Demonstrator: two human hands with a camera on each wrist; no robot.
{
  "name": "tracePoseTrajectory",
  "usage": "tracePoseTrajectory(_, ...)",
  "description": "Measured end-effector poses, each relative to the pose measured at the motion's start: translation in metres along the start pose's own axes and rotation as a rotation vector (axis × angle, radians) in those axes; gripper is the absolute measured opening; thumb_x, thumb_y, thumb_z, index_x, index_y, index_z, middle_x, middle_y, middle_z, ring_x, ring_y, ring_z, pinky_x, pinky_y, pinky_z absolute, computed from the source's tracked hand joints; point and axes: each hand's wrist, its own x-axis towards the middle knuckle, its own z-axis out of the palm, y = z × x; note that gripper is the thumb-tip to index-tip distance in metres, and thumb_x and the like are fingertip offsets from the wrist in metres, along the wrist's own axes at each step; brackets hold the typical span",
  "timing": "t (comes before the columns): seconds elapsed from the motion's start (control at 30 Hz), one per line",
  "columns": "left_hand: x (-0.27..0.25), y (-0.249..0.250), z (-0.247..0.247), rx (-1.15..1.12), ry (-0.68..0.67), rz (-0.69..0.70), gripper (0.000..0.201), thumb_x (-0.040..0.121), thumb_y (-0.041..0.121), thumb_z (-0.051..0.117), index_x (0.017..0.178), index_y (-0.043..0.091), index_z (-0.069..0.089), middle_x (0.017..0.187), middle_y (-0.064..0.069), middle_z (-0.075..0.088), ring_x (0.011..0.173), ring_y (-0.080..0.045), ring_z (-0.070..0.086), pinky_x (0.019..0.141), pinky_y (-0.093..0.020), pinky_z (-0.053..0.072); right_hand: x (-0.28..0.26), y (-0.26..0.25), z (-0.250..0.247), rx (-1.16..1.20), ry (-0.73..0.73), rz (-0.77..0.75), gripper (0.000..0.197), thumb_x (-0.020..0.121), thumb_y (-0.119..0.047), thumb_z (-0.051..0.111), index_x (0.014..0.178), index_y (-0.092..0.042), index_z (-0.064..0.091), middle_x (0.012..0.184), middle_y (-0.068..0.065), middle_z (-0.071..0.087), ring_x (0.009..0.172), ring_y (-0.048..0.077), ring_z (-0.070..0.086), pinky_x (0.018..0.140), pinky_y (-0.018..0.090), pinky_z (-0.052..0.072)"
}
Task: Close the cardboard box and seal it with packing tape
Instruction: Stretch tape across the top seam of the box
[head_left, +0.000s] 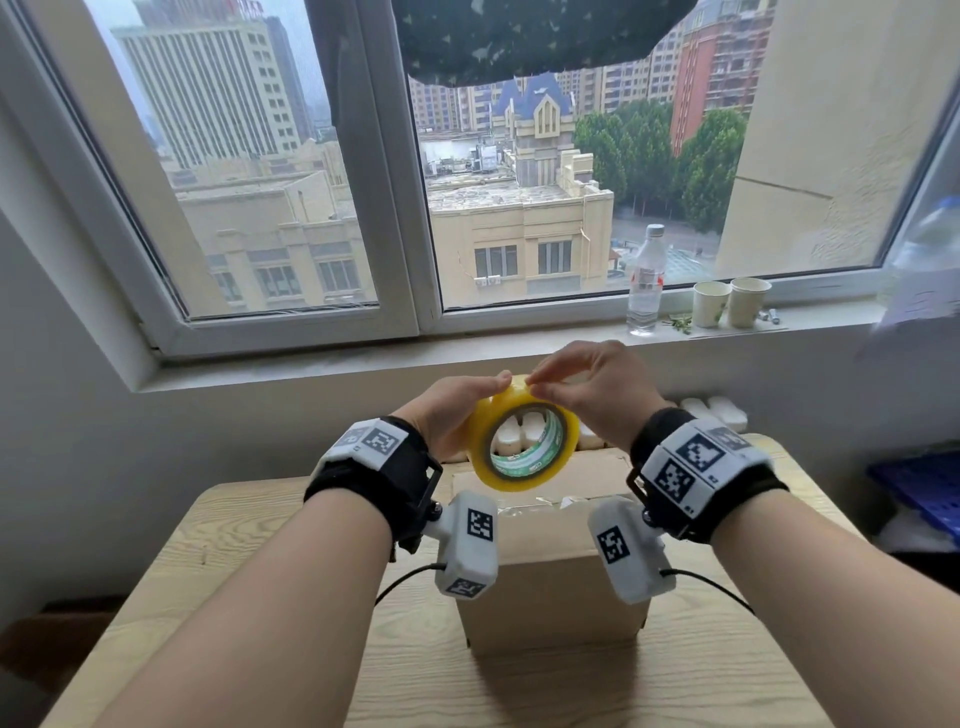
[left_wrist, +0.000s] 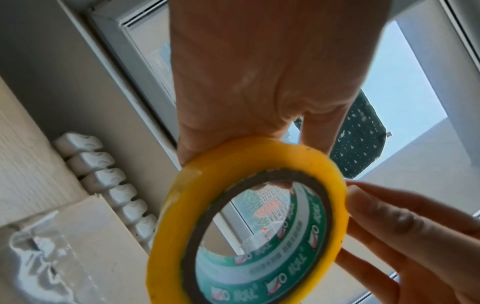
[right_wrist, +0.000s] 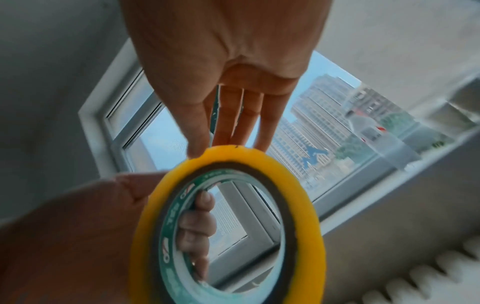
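Observation:
I hold a yellow packing tape roll (head_left: 524, 441) with a green-printed core in the air above the cardboard box (head_left: 550, 597). My left hand (head_left: 483, 405) grips the roll's left side, thumb on the outer rim and fingers (right_wrist: 197, 222) through the core. My right hand (head_left: 535, 382) pinches the top of the rim, thumb tip (right_wrist: 194, 152) in front and the other fingers behind. The box stands on the wooden table (head_left: 260, 571) with its flaps down and a crinkled strip of clear tape (left_wrist: 33, 257) on top. The roll (left_wrist: 249, 222) fills the left wrist view, with the right hand's fingers (left_wrist: 389, 216) beside it.
A white radiator (head_left: 714, 410) runs behind the table under the window sill. On the sill stand a water bottle (head_left: 645, 280) and two paper cups (head_left: 730, 302). A blue crate (head_left: 919, 483) sits off the table's right side. A dark cloth (head_left: 519, 36) hangs overhead.

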Motion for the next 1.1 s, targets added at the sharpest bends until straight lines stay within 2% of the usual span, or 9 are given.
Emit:
tracePoseTrajectory(0.13,0.0,0.003,-0.001,0.015,0.035,-0.02,0.044,0.098,0.033,0.046,0.13,0.003,0.048,0.095,-0.012,0.062,0.072,-0.02,0.062,0.071,-0.034,0.051,0.001,-0.004,0.004,-0.171,0.016,-0.09,0.008,0.075,-0.018,0.079,0.08,-0.02,0.074,0.079,-0.012,0.062,0.077,0.006,0.062,0.074,0.028,0.055)
tracePoseTrajectory(0.3,0.004,0.004,-0.004,0.085,0.084,0.009,0.041,0.1,0.032,0.043,0.127,0.002,0.051,0.103,-0.015,0.062,0.08,-0.023,0.061,0.075,-0.035,0.048,0.003,-0.007,0.012,-0.29,0.013,-0.146,0.022,0.075,-0.018,0.079,0.098,-0.018,0.076,0.086,-0.008,0.059,0.08,0.013,0.06,0.078,0.034,0.054)
tracePoseTrajectory(0.4,0.009,0.005,-0.007,0.129,0.11,0.019,0.039,0.1,0.03,0.043,0.126,0.001,0.051,0.106,-0.017,0.062,0.085,-0.025,0.06,0.085,-0.039,0.047,0.005,-0.009,0.013,-0.314,0.02,-0.154,0.023,0.075,-0.018,0.08,0.098,-0.015,0.076,0.085,-0.009,0.059,0.079,0.016,0.061,0.077,0.034,0.054)
tracePoseTrajectory(0.5,0.013,0.006,-0.009,0.134,0.123,0.02,0.039,0.1,0.03,0.045,0.127,0.002,0.049,0.118,-0.02,0.061,0.094,-0.028,0.059,0.095,-0.043,0.045,0.007,-0.009,0.013,-0.328,0.052,-0.189,0.021,0.073,-0.016,0.081,0.093,-0.013,0.077,0.08,-0.01,0.058,0.072,0.011,0.059,0.075,0.028,0.054)
tracePoseTrajectory(0.6,0.015,0.007,-0.009,0.135,0.124,0.022,0.037,0.1,0.029,0.045,0.126,0.003,0.049,0.122,-0.021,0.06,0.096,-0.029,0.06,0.096,-0.043,0.045,0.009,-0.008,0.013,-0.342,0.056,-0.2,0.019,0.072,-0.017,0.082,0.089,-0.012,0.077,0.078,-0.01,0.059,0.069,0.007,0.057,0.073,0.024,0.053)
tracePoseTrajectory(0.7,0.017,0.006,-0.01,0.142,0.11,0.019,0.036,0.1,0.029,0.045,0.126,0.005,0.049,0.123,-0.021,0.06,0.101,-0.03,0.06,0.099,-0.044,0.044,0.011,-0.005,0.013,-0.35,0.059,-0.2,0.016,0.071,-0.017,0.082,0.085,-0.013,0.076,0.08,-0.005,0.063,0.07,0.01,0.061,0.073,0.029,0.055)
tracePoseTrajectory(0.8,0.018,0.006,-0.011,0.191,0.104,0.018,0.036,0.1,0.03,0.044,0.126,0.006,0.048,0.122,-0.021,0.059,0.101,-0.03,0.059,0.094,-0.042,0.044,0.011,-0.004,0.014,-0.356,0.041,-0.193,0.014,0.073,-0.015,0.08,0.086,-0.012,0.076,0.082,-0.002,0.065,0.073,0.014,0.063,0.073,0.033,0.057)
tracePoseTrajectory(0.97,0.022,0.003,-0.016,0.32,0.08,0.065,0.029,0.1,0.031,0.043,0.116,0.009,0.052,0.112,-0.017,0.06,0.097,-0.028,0.058,0.095,-0.043,0.043,0.016,-0.001,0.009,-0.307,-0.064,-0.134,0.016,0.082,-0.024,0.071,0.095,-0.017,0.077,0.088,-0.006,0.068,0.079,0.013,0.063,0.077,0.036,0.055)
tracePoseTrajectory(1.1,0.023,0.001,-0.017,0.351,0.047,0.123,0.027,0.1,0.029,0.042,0.107,0.009,0.058,0.1,-0.016,0.061,0.09,-0.028,0.057,0.091,-0.042,0.043,0.022,0.004,0.004,-0.331,-0.203,-0.038,0.044,0.078,-0.038,0.074,0.119,-0.024,0.066,0.107,-0.009,0.066,0.08,0.006,0.06,0.075,0.027,0.05)
